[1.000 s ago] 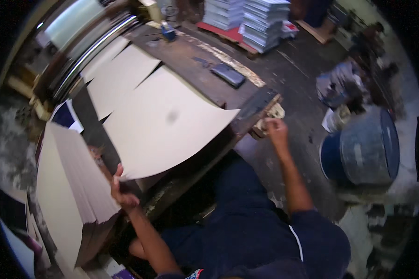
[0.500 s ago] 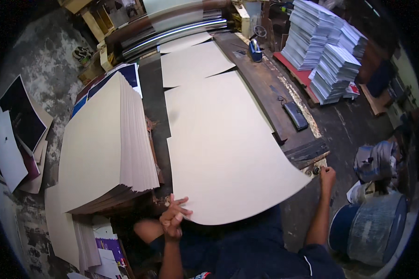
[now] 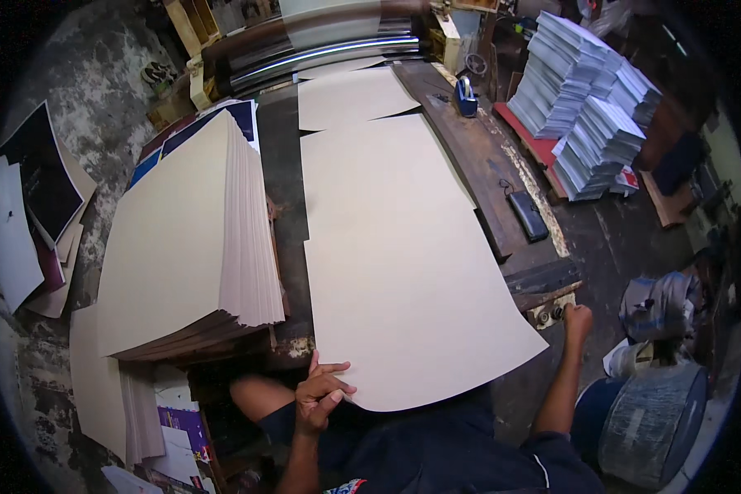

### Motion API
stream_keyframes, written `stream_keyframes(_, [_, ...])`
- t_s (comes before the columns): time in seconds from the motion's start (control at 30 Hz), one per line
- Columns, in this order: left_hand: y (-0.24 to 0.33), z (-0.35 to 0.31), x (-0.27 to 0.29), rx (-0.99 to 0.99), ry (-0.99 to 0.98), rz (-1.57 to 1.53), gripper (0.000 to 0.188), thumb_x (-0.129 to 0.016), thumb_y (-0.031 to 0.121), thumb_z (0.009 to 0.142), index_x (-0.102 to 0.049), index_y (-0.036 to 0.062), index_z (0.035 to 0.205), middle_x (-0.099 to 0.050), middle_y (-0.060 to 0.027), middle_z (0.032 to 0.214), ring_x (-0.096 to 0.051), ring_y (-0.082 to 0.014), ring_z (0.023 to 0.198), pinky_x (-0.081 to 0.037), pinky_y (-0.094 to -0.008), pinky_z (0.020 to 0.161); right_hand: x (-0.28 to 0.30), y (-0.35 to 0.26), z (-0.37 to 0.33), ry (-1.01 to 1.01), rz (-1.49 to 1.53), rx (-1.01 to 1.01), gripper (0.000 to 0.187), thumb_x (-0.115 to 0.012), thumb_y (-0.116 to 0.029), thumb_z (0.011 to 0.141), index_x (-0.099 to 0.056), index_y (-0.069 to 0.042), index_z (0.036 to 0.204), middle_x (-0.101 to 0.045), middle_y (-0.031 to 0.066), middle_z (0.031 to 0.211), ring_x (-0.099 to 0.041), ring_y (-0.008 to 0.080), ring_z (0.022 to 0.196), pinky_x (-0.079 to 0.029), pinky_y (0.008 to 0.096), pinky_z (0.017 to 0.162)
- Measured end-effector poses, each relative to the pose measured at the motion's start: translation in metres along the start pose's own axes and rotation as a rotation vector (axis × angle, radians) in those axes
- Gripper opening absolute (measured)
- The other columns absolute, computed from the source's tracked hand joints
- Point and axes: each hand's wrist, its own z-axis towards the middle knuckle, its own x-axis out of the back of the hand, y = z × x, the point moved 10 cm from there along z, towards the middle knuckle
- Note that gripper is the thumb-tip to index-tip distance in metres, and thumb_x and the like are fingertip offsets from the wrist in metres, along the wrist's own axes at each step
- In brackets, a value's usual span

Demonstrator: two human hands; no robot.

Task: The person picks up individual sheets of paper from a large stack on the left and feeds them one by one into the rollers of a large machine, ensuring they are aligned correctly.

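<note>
A large cream sheet [image 3: 420,272] lies lengthwise on the dark bench, its near edge curving over my lap. My left hand [image 3: 319,397] pinches this sheet's near left corner between thumb and fingers, with some fingers spread over the top. Beyond it, overlapping cream sheets [image 3: 350,103] run in a line up to the shiny roller [image 3: 329,59]. My right hand [image 3: 579,323] is closed at the bench's near right corner, on a dark knob [image 3: 559,312] set in a pale metal plate; the fingertips are partly hidden.
A thick stack of cream sheets [image 3: 169,247] stands left of the bench, more sheets [image 3: 95,387] below it. On the bench's right ledge lie a black case [image 3: 527,216] and a blue tool [image 3: 466,99]. Paper piles [image 3: 564,78] stand far right; a wrapped drum [image 3: 654,428] sits near right.
The line of sheets has slid away toward the roller, and less of the farthest sheet shows. Both hands keep their places at the corner and the knob. The view has shifted slightly.
</note>
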Motion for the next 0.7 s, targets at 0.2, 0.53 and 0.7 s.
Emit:
stream_keyframes(0.2, [0.0, 0.011, -0.002, -0.022, -0.02, 0.018, 0.025, -0.059, 0.027, 0.08, -0.071, 0.0056, 0.075, -0.072, -0.0033, 0.078, -0.063, -0.0304, 0.108, -0.006, -0.0536, 0.116, 0.013, -0.008, -0.009, 0.08, 0.038, 0.023, 0.036, -0.061, -0.031, 0.073, -0.067, 0.005, 0.072, -0.065, 0.0258, 0.074, -0.064, 0.0453, 0.074, -0.048, 0.0533, 0.067])
stream_keyframes(0.53, [-0.024, 0.04, 0.003, -0.011, -0.016, 0.075, 0.025, -0.058, 0.027, 0.084, -0.072, 0.0065, 0.082, -0.072, -0.0045, 0.087, -0.061, -0.0283, 0.113, -0.007, -0.0528, 0.116, 0.013, -0.01, -0.013, 0.078, 0.088, 0.004, 0.039, -0.061, -0.035, 0.074, -0.065, 0.003, 0.069, -0.064, 0.0262, 0.072, -0.064, 0.0448, 0.071, -0.047, 0.0513, 0.065])
stream_keyframes(0.7, [-0.045, 0.073, 0.006, -0.032, 0.003, 0.081, 0.025, -0.058, 0.027, 0.083, -0.072, 0.0067, 0.086, -0.072, -0.0047, 0.092, -0.059, -0.0274, 0.116, -0.007, -0.0529, 0.116, 0.016, 0.007, -0.02, 0.192, 0.225, -0.026, 0.039, -0.063, -0.037, 0.078, -0.063, 0.002, 0.075, -0.065, 0.0206, 0.072, -0.064, 0.039, 0.069, -0.047, 0.048, 0.065])
